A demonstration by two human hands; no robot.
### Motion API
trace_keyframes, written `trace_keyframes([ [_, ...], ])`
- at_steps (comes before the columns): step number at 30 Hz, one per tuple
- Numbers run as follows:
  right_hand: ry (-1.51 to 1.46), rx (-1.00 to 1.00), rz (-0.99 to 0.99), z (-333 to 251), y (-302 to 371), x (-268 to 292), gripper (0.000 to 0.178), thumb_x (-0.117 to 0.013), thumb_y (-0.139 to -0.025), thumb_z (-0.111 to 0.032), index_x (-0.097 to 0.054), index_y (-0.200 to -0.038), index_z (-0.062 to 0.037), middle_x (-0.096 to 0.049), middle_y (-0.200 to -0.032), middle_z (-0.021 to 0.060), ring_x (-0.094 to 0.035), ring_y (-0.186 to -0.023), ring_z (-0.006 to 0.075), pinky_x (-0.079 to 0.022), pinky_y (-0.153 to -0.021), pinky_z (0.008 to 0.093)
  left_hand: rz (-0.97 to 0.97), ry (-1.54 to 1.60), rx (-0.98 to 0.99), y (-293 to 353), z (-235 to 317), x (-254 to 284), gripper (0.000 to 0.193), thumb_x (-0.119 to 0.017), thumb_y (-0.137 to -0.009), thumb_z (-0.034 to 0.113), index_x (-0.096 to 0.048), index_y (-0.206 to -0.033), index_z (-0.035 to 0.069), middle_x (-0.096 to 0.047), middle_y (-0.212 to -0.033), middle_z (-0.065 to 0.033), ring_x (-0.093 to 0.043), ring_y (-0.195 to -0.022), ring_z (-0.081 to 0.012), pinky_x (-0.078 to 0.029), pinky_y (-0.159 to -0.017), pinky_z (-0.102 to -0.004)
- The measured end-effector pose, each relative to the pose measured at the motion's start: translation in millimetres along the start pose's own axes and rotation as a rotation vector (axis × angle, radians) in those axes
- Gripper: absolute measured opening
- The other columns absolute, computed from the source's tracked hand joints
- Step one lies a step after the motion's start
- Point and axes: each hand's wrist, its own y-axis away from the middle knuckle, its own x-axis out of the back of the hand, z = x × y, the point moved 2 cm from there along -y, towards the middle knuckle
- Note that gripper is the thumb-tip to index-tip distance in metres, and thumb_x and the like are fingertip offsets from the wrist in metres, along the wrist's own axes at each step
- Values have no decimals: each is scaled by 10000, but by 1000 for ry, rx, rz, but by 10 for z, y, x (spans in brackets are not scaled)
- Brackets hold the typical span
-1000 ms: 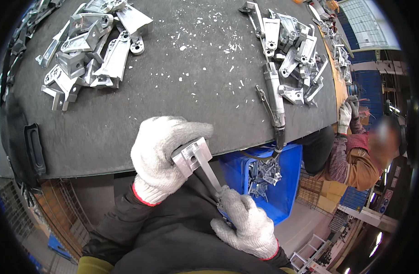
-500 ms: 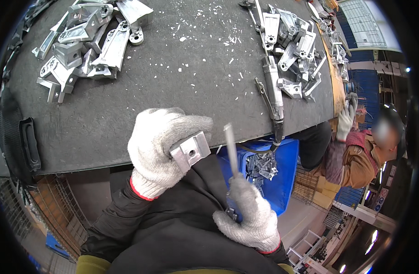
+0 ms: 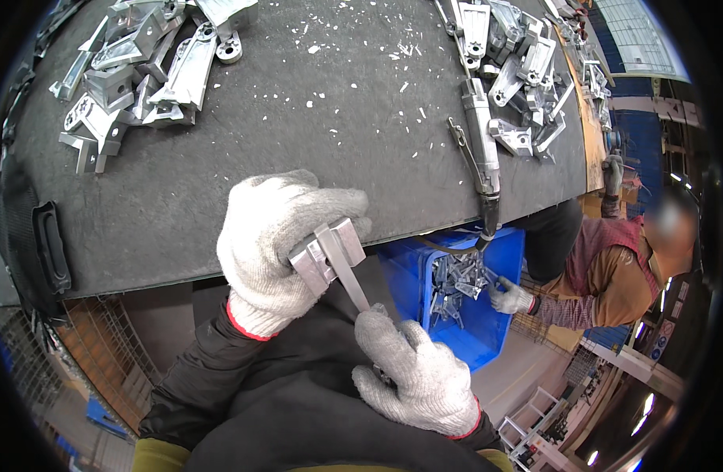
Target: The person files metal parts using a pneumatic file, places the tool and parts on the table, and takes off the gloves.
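My left hand [image 3: 255,244], in a white knit glove with a red cuff, is closed around a silver metal bracket [image 3: 305,271] just off the table's front edge. The bracket's notched face is turned toward me. Across that face lies the flat blade of a hand file [image 3: 348,277], touching the part or directly over it. Its near end runs into my gloved right hand [image 3: 424,377], whose fingers are wrapped round the handle and hide most of it.
Piles of metal brackets lie on the dark table [image 3: 298,149], one far left [image 3: 141,79], one far right [image 3: 526,71]. A pneumatic tool [image 3: 479,134] rests beside the right pile. A co-worker's gloved hand [image 3: 512,298] is at a blue bin [image 3: 404,275] holding metal parts.
The file has swung left from beside the bracket onto its face, with my right hand moving slightly left. The co-worker's hand has come down to the blue bin.
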Motion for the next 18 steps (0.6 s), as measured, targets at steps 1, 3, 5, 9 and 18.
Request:
trace_keyframes([
  [1, 3, 37, 37, -6, -3, 4, 565, -847, -773, -298, -678, -1272, -94, -694, -923, 111, -720, -646, 289, -570, -577, 392, -4, 0, 2, 2, -2, -4, 327, -841, -648, 145, -788, -967, 93, -747, -983, -48, -673, -999, -281, -493, -913, -402],
  [3, 15, 33, 3, 6, -13, -10, 580, -852, -765, -304, -677, -1278, -94, -696, -931, 119, -719, -641, 299, -574, -583, 395, 22, -11, 14, 12, -8, -16, 320, -847, -652, 140, -787, -963, 95, -747, -994, -49, -672, -1017, -285, -493, -921, -405],
  [5, -27, 58, 25, 16, -22, -9, 591, -853, -762, -303, -674, -1285, -93, -697, -944, 131, -722, -652, 303, -575, -586, 395, 42, -40, 16, 28, -9, -30, 313, -851, -661, 140, -786, -964, 98, -748, -1003, -48, -671, -1035, -287, -492, -928, -409],
  [9, 25, 77, 6, 22, -22, -16, 597, -851, -759, -298, -674, -1289, -90, -697, -978, 165, -727, -683, 317, -579, -598, 399, 27, -130, -1, 54, -7, -13, 320, -851, -682, 142, -784, -992, 102, -748, -1033, -50, -668, -1061, -287, -492, -948, -413],
  [18, 15, 28, -65, -4, -33, -12, 541, -832, -775, -290, -690, -1265, -109, -686, -942, 162, -714, -658, 323, -572, -588, 414, 156, 88, 18, 32, -51, -80, 275, -781, -687, 175, -773, -955, 117, -743, -895, -36, -685, -871, -282, -501, -843, -391],
])
